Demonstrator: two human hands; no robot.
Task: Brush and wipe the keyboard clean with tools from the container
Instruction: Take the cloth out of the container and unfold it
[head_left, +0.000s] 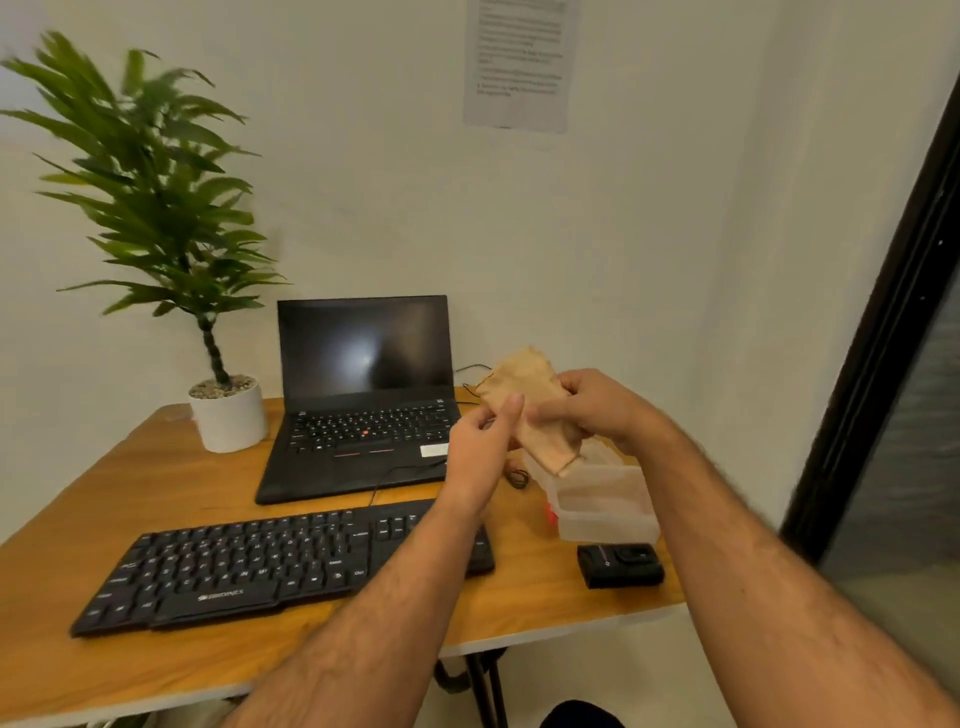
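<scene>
a person stands at a wooden desk (156, 467), both bare forearms reaching forward. the right hand (602, 408) grips a folded tan cloth (530, 400), soft and matte, held up in the air above a clear plastic container (605, 506) at the right side of the desk. the left hand (480, 441) has its thumb and fingers lightly closing on the cloth's left edge, as if to unfold it. this looks like the wiping step being readied. next the cloth likely needs opening out and carrying down and left to the keyboard (280, 566), a long flat black board with raised keys, lying at the near edge of the desk. an open black laptop (363, 395) sits behind it, a leafy potted plant (156, 208) at far left.
</scene>
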